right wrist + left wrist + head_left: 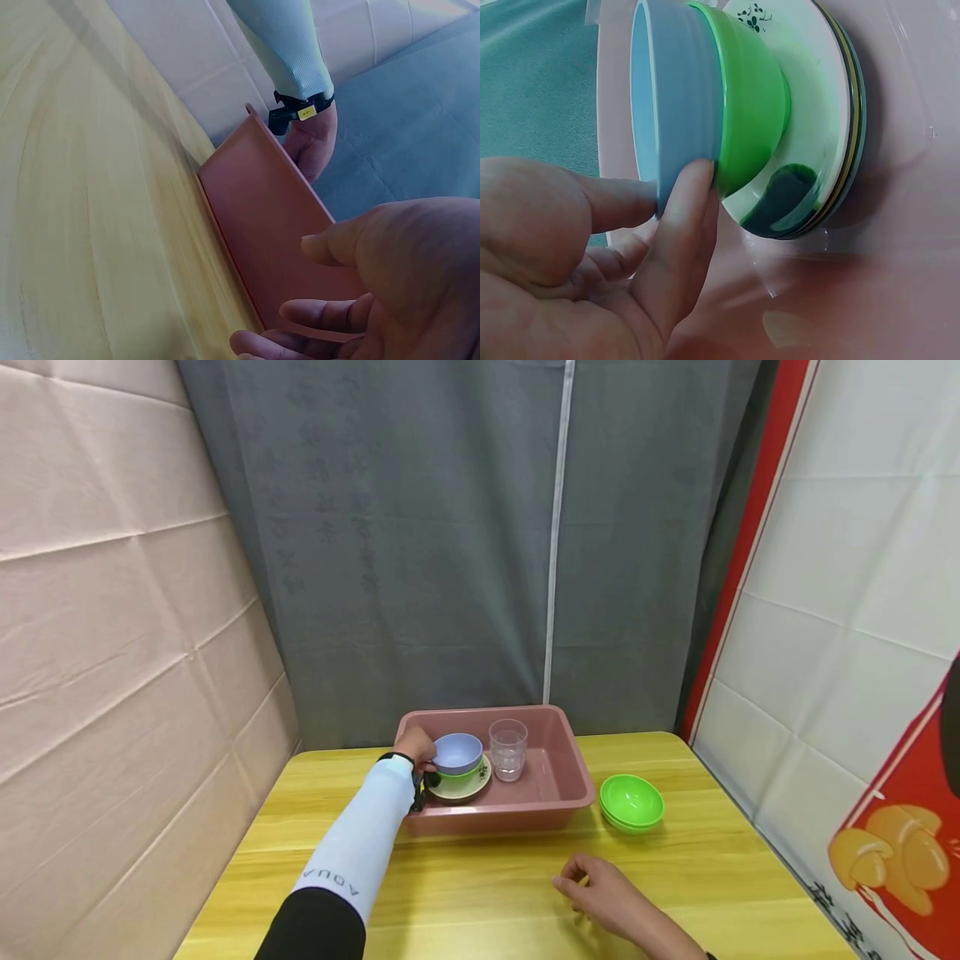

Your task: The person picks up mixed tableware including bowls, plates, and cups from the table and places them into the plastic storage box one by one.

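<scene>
Inside the pink basin (491, 821), my left hand (417, 747) pinches the rim of a blue bowl (686, 97) between thumb and fingers. That bowl sits in a green bowl (754, 105), which stands on a small stack of patterned plates (814, 120). In the left wrist view a fingertip lies near the green bowl's rim. My right hand (606, 892) hovers over the table in front of the basin, fingers loosely bent, holding nothing. A clear drinking glass (508, 752) stands in the basin just right of the bowls.
Stacked green bowls (632, 802) stand on the yellow wood-grain table (480, 902), right of the basin. A grey curtain (420, 568) hangs behind the table. Pale cloth walls (127, 635) flank it at left and right.
</scene>
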The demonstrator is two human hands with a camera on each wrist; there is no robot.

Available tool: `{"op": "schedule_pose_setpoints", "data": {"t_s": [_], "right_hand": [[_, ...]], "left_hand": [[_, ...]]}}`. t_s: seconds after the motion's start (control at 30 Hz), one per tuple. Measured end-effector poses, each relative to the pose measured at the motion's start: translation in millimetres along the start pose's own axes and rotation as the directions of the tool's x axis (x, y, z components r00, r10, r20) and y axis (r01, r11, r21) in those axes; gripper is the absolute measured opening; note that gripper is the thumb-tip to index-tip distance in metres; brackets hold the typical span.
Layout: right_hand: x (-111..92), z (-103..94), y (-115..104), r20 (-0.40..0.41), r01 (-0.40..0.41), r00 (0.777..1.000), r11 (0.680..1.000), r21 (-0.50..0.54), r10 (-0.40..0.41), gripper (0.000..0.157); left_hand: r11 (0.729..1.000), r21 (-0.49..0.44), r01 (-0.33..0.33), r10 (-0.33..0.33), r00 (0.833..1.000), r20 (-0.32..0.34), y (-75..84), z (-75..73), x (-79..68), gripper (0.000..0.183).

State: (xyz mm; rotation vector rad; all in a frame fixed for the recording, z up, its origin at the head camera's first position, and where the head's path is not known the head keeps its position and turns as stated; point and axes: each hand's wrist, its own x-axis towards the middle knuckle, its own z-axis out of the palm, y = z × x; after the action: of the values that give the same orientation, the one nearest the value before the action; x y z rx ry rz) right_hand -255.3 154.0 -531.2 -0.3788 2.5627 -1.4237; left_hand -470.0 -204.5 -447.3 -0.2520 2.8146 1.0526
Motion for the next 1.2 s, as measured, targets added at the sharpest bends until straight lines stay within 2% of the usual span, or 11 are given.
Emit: {"op": "schedule_pose_setpoints", "data": {"t_s": [0.23, 0.53, 0.7, 0.8, 0.9, 1.0, 1.07, 1.2], "right_hand": [[-1.1, -0.1, 0.8, 0.011, -0.012, 1.000, 1.000, 0.004, 0.011, 0.024], [-3.4, -2.8, 0.6, 0.043, -0.007, 0.999, 0.999, 0.032, 0.006, 0.024], [-3.1, -4.9, 3.4, 0.051, -0.011, 0.999, 1.000, 0.015, 0.010, 0.024], [-2.2, -5.6, 5.0, 0.046, -0.008, 0.999, 1.000, 0.005, 0.007, 0.024], [-1.1, -6.9, 5.2, 0.049, -0.007, 0.999, 1.000, 0.009, 0.007, 0.025], [0.2, -8.4, 5.4, 0.053, -0.017, 0.998, 1.000, 0.014, 0.017, 0.027], [0.6, -9.6, 6.2, 0.055, -0.030, 0.998, 0.999, 0.014, 0.029, 0.027], [1.3, -11.0, 8.3, 0.046, -0.025, 0.999, 1.000, 0.003, 0.025, 0.026]], "left_hand": [[0.999, 0.013, 0.029, -0.029, 1.000, 0.005, -0.7, 2.8, 5.9, 0.017], [0.999, -0.012, 0.037, -0.037, 0.999, 0.012, 0.4, -2.4, -5.4, 0.020], [0.998, -0.051, 0.043, -0.042, 0.999, 0.034, 4.5, -6.8, -9.3, 0.023], [0.995, -0.089, 0.046, -0.042, 0.998, 0.045, 6.3, -10.9, -13.0, 0.029], [0.995, -0.084, 0.049, -0.045, 0.998, 0.046, 8.0, -15.0, -16.7, 0.039], [1.000, -0.020, -0.005, 0.006, 1.000, 0.012, 9.4, -18.0, -20.9, 0.048], [0.997, 0.015, -0.071, 0.071, 0.997, -0.006, 10.4, -19.3, -26.3, 0.048], [0.980, 0.034, -0.195, 0.197, 0.977, -0.081, 6.6, -24.1, -50.4, 0.040]]}}
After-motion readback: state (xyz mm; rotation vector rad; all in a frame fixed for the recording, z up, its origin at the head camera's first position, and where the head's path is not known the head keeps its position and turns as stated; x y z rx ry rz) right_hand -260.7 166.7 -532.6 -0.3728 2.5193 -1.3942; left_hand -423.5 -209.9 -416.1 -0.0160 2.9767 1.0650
